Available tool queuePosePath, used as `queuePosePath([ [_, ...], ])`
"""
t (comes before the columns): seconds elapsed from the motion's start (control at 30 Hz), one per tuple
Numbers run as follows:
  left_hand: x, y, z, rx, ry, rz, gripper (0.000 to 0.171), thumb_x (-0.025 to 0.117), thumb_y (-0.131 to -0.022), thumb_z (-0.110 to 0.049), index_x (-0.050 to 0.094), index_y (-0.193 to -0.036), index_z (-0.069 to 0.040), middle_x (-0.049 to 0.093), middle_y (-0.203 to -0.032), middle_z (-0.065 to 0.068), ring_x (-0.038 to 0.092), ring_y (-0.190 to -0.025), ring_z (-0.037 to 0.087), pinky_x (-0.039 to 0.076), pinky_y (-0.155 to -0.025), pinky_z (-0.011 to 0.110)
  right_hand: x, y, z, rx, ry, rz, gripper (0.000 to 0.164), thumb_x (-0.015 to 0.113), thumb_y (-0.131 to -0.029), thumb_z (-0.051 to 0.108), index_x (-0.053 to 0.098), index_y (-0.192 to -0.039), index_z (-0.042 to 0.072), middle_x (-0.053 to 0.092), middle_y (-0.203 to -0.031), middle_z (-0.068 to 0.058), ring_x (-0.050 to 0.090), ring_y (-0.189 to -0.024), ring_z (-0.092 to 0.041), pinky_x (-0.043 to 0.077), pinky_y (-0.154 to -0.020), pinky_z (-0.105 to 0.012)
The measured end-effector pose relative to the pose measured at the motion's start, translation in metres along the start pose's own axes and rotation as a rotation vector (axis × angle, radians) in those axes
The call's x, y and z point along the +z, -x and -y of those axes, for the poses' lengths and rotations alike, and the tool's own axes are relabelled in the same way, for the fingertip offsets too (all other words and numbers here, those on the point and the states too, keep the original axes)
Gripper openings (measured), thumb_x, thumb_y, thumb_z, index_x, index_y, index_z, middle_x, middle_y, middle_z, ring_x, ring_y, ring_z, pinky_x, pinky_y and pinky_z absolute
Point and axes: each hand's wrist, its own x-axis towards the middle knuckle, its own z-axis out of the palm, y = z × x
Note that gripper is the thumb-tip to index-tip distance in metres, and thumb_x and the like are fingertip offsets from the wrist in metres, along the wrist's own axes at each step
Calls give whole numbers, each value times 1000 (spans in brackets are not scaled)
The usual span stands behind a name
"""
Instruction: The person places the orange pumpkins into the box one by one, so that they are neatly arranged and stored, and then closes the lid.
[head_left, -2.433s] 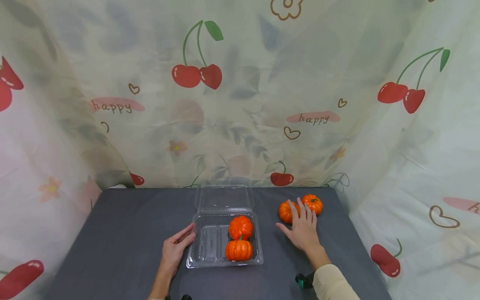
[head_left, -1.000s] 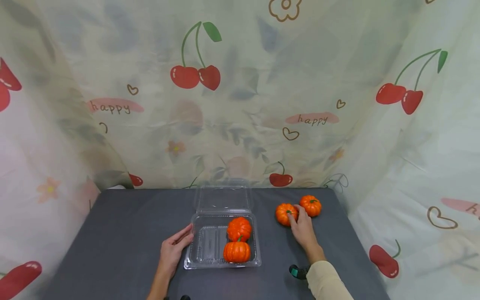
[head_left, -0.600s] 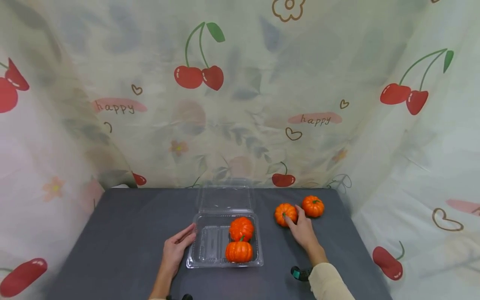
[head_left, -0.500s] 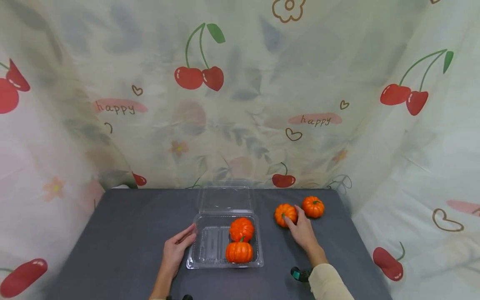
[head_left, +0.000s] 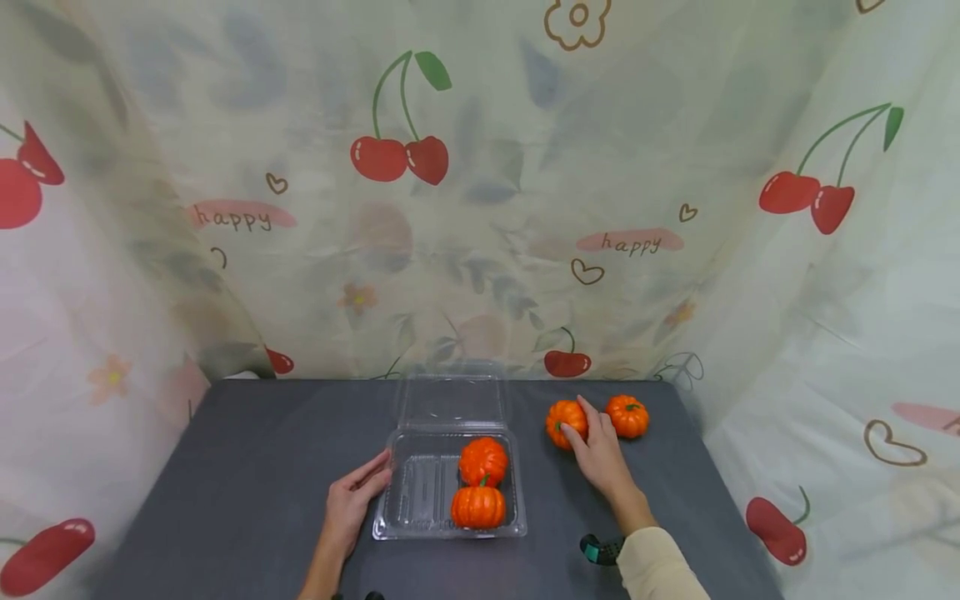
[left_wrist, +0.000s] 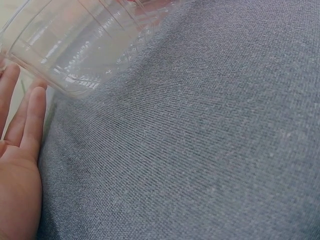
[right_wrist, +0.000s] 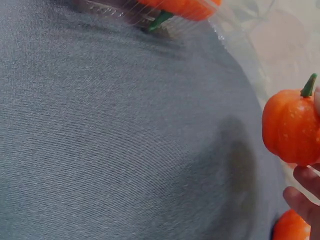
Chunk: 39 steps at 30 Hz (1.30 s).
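My right hand (head_left: 600,454) grips a small orange pumpkin (head_left: 564,423) with a green stem, thumb on the near side and fingers round the far side. In the right wrist view this pumpkin (right_wrist: 290,125) hangs above the cloth, a shadow below it. My left hand (head_left: 351,500) rests its straight fingers against the left edge of a clear plastic clamshell box (head_left: 420,527). In the left wrist view the fingers (left_wrist: 34,117) lie right at the box wall (left_wrist: 75,55). Inside the box's right half sit two pumpkins, one behind (head_left: 483,460) and one in front (head_left: 478,508).
Another pumpkin (head_left: 627,416) stands at the back right, just beyond the right hand. The box's lid (head_left: 450,400) lies folded back towards the printed curtain (head_left: 480,250). A dark grey cloth (head_left: 247,475) covers the table. A black strap device (head_left: 600,550) shows by the right wrist.
My right hand came down from above the pumpkin, took hold of it, and has now raised it slightly towards the back and left. The left hand stayed at the box edge.
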Motion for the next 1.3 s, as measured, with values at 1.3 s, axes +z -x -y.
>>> queuePosePath([
  [1.3, -1, 1, -1, -20, -20, 2, 47, 80, -88, -18, 68, -133, -8, 75, -106, -24, 70, -100, -8, 57, -83, 13, -18, 3, 99, -384, 61, -22, 51, 66, -100, 31, 49, -147, 18, 56, -139, -10, 47, -104, -26, 44, -84, -38],
])
